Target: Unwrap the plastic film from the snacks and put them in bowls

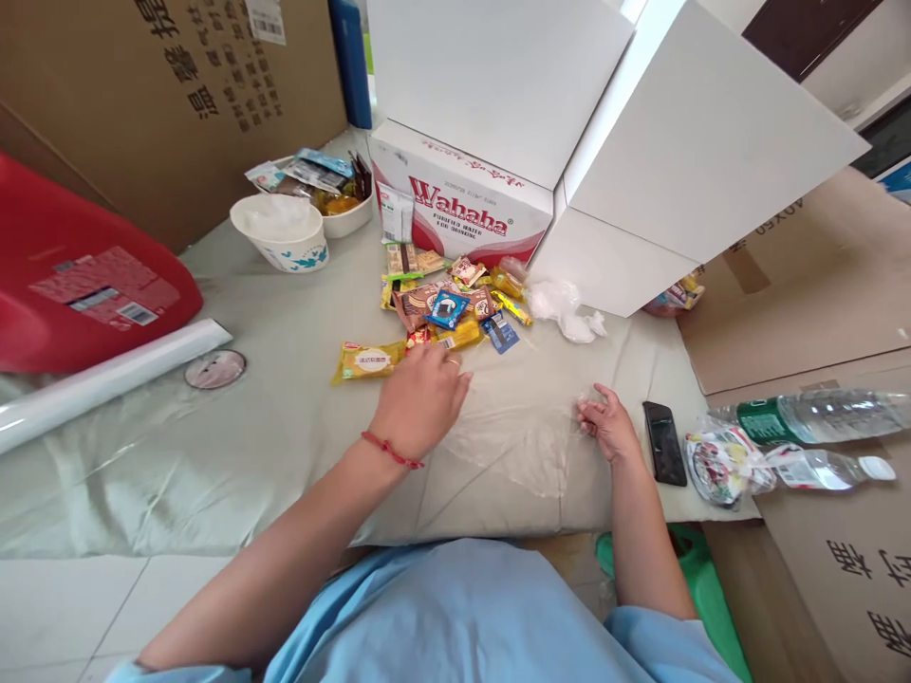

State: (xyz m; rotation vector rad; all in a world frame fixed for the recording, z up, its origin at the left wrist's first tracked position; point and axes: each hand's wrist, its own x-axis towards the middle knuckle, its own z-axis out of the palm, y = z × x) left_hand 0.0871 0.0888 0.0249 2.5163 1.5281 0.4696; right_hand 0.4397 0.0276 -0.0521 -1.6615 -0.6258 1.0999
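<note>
My left hand (425, 398), with a red cord bracelet at the wrist, reaches to the front of a pile of wrapped snacks (447, 309). Its fingers bend down together beside a yellow packet (459, 335) and a red wrapper; the fingertips are hidden, so what they grip cannot be made out. A yellow bread packet (370, 360) lies just left of that hand. On the right, my right hand (608, 424) has thumb and fingers pinched at the edge of a thin clear plastic bag (523, 432). The bag lies flat on the cloth between both hands.
Behind the snacks stands a Wahaha carton (462, 204). A tissue cup (285, 237) and a bowl of packets (348, 218) are back left, near a red jug (92, 275). A phone (664, 444) and water bottles (826, 417) lie right. Crumpled plastic (566, 308) sits by white boxes.
</note>
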